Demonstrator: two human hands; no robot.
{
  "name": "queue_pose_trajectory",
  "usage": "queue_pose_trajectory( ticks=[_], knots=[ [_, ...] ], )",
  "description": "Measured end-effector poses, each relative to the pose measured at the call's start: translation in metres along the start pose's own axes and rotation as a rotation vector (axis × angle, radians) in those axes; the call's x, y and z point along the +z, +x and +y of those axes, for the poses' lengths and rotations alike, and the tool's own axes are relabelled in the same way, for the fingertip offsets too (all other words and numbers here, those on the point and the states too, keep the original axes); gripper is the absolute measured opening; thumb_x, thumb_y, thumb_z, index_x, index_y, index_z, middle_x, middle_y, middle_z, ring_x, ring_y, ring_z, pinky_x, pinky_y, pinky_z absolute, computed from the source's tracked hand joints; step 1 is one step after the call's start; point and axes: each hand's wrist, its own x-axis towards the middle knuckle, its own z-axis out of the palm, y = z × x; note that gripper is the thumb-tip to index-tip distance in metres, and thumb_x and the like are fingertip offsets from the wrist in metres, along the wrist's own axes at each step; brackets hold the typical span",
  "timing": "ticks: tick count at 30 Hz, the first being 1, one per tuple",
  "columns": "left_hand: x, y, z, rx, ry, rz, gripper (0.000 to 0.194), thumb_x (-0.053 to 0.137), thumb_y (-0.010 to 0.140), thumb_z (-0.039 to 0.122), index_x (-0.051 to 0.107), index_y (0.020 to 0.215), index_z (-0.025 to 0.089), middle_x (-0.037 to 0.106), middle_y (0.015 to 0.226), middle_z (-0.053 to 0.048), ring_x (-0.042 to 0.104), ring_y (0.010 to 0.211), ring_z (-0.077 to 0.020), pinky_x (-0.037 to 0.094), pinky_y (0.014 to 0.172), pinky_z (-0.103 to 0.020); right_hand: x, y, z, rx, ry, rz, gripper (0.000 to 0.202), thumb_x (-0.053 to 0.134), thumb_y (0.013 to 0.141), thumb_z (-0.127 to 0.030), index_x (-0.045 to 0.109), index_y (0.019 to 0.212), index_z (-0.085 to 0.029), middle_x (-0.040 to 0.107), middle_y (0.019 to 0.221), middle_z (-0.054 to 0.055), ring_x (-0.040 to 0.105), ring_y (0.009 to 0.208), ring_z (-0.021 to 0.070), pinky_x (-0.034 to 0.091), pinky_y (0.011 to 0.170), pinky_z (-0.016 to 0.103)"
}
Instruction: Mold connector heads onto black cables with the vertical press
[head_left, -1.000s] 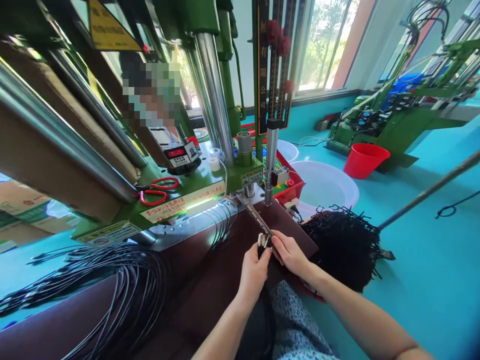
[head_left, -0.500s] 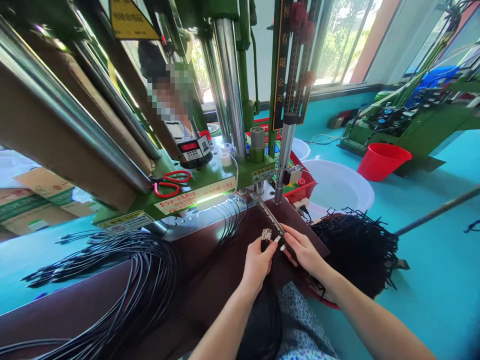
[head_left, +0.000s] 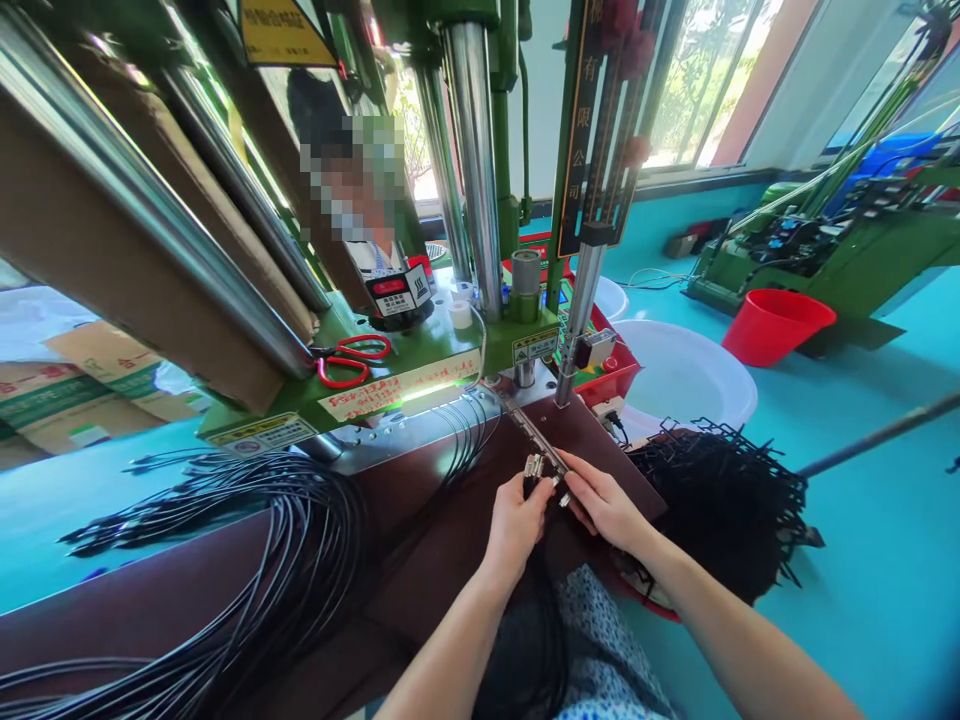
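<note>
Closed round a bunch of black cables with silvery metal plugs (head_left: 534, 466), my left hand (head_left: 516, 522) is at the front of the dark brown tabletop (head_left: 420, 555). Just right of it, my right hand (head_left: 604, 500) grips the near end of a narrow metal bar (head_left: 531, 428) with small slots along it. The bar slants away toward the press. A small silvery plug (head_left: 565, 499) shows beside my right fingers. Between the hands, the fingertips almost meet at the bar, and what they pinch there is partly hidden. Cable tails hang down over my lap.
A green press (head_left: 420, 365) stands behind, with red-handled scissors (head_left: 352, 360) on its base. Black cables (head_left: 300, 540) lie in a large bundle at left. A heap of black moulded scraps (head_left: 712, 510), a white basin (head_left: 690, 375) and a red bucket (head_left: 778, 325) are at right.
The view has shifted slightly, so the press appears a little further right. My hands stay together at the bar, with the left fingertips slightly closer to it.
</note>
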Motion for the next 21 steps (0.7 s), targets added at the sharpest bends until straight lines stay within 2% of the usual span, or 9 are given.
queue_pose_trajectory(
  ticks=[3,5,7,10,21],
  knots=[
    [-0.004,0.003,0.006,0.129,-0.006,0.064,0.032,0.052,0.073,0.05,0.045,0.072,0.019,0.033,0.046,0.01,0.028,0.034,-0.0024,0.019,0.032,-0.014,-0.002,0.0,0.002,0.025,0.116,0.02,0.052,0.042,0.085,-0.046,0.041,0.128,-0.016,0.043,0.051,-0.006,0.036,0.035,0.0067,0.024,0.028,0.016],
    [-0.006,0.004,0.01,0.075,-0.056,0.076,0.033,0.052,0.072,0.052,0.04,0.073,0.021,0.028,0.046,0.012,0.021,0.032,-0.0017,0.013,0.03,-0.014,-0.004,0.0,0.003,0.041,0.158,0.04,0.053,0.044,0.084,-0.046,0.042,0.128,-0.016,0.043,0.05,-0.006,0.036,0.035,0.0067,0.024,0.029,0.016],
    [-0.007,0.003,0.013,-0.023,-0.064,-0.014,0.035,0.055,0.069,0.052,0.038,0.07,0.022,0.024,0.043,0.013,0.016,0.03,-0.0012,0.009,0.03,-0.014,-0.006,0.0,0.003,0.046,0.166,0.047,0.053,0.044,0.084,-0.046,0.042,0.128,-0.016,0.042,0.047,-0.006,0.035,0.034,0.0065,0.025,0.029,0.016],
    [-0.005,0.002,0.013,-0.11,-0.036,-0.108,0.036,0.062,0.063,0.049,0.042,0.066,0.02,0.024,0.039,0.013,0.016,0.029,-0.0011,0.008,0.03,-0.015,-0.007,0.0,0.005,0.04,0.136,0.021,0.052,0.044,0.085,-0.045,0.043,0.128,-0.016,0.043,0.047,-0.006,0.035,0.034,0.0066,0.025,0.029,0.016],
    [-0.005,0.0,0.017,-0.138,-0.049,-0.118,0.037,0.068,0.056,0.046,0.043,0.061,0.019,0.025,0.034,0.013,0.015,0.028,-0.0003,0.006,0.031,-0.016,-0.011,0.001,0.008,0.044,0.12,-0.065,0.052,0.043,0.085,-0.044,0.042,0.128,-0.015,0.042,0.049,-0.006,0.034,0.035,0.0069,0.026,0.029,0.017]
  ],
)
